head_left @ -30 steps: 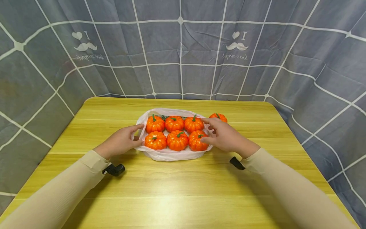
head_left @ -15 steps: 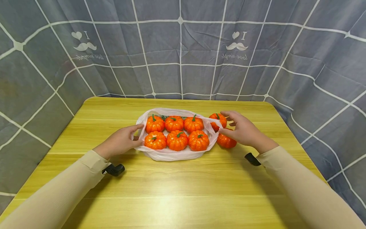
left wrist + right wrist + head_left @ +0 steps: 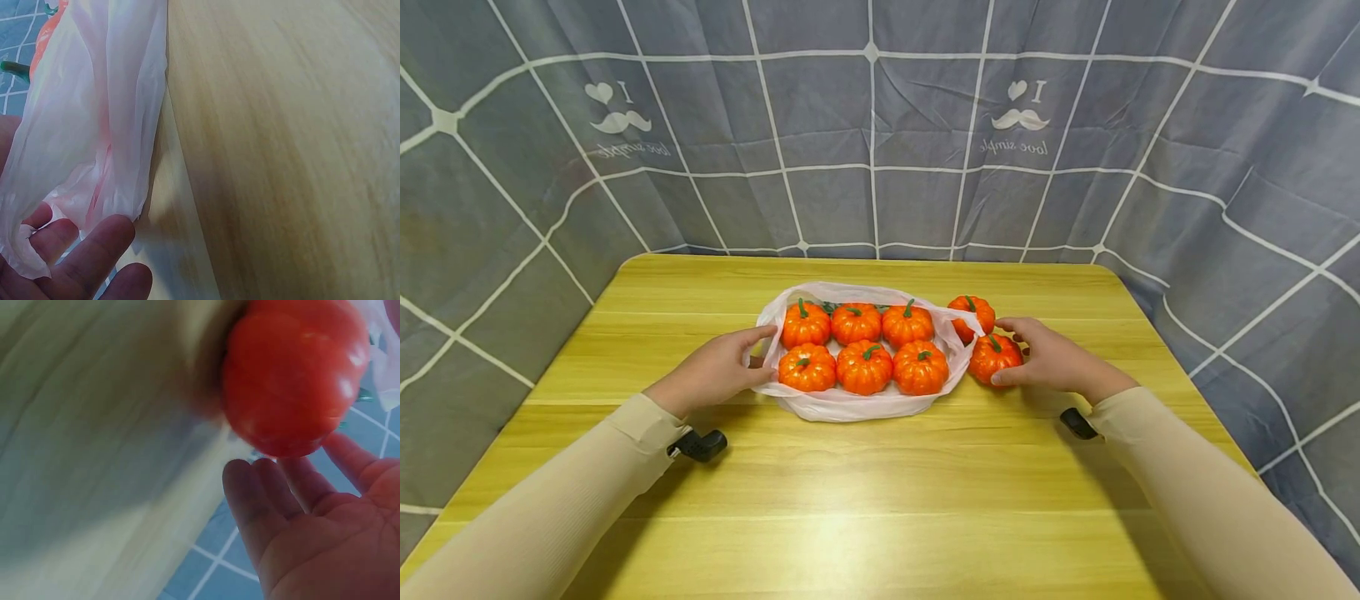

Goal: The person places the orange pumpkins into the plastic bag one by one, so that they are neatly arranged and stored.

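Note:
A white plastic bag (image 3: 850,407) lies with its mouth spread wide, several small orange pumpkins (image 3: 865,368) in two rows inside it. At its left side my left hand (image 3: 718,372) holds the rim; in the left wrist view the thin plastic (image 3: 81,125) runs between thumb and fingers (image 3: 94,256). Just outside the right rim, my right hand (image 3: 1052,358) reaches round a loose pumpkin (image 3: 992,358), thumb at its front and fingers behind. The right wrist view has the fingertips (image 3: 240,478) close by this pumpkin (image 3: 294,375), with the fingers loosely extended.
Another loose pumpkin (image 3: 961,310) stands behind it, partly covered by the bag's right handle. Dark green bits (image 3: 830,307) show at the bag's back edge. Past the wooden table (image 3: 850,508) hangs a grey checked curtain (image 3: 820,108).
My right hand has let go of the bag's right rim after drawing it outward, and come down around the front loose pumpkin. The left hand keeps its place.

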`<action>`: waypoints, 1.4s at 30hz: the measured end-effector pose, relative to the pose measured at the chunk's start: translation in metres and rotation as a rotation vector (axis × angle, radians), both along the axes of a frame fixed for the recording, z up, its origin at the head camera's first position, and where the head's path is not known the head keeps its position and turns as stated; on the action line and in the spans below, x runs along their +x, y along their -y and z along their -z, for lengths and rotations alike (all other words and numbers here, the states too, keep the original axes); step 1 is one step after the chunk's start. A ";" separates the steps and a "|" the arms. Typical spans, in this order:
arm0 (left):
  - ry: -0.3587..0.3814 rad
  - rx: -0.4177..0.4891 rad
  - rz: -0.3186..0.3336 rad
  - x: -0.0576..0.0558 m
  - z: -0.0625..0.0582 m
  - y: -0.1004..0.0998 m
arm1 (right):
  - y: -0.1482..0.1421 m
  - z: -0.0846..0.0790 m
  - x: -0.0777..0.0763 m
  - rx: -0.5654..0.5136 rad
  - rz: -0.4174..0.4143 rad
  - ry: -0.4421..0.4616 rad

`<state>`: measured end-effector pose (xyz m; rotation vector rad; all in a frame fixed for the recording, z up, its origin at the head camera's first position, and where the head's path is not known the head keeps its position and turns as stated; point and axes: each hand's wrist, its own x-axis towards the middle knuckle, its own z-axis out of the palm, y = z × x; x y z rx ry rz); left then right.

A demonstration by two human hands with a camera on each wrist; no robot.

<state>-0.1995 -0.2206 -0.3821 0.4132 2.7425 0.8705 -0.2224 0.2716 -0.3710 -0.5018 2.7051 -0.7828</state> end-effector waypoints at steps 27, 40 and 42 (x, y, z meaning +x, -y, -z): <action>0.011 0.008 -0.006 0.000 -0.001 -0.002 | -0.001 0.015 -0.009 -0.017 0.002 0.104; 0.037 0.018 -0.008 -0.001 -0.001 -0.004 | -0.003 0.016 -0.007 -0.026 0.027 0.143; 0.042 0.018 -0.009 -0.001 -0.001 -0.004 | -0.003 0.016 -0.007 -0.027 0.030 0.147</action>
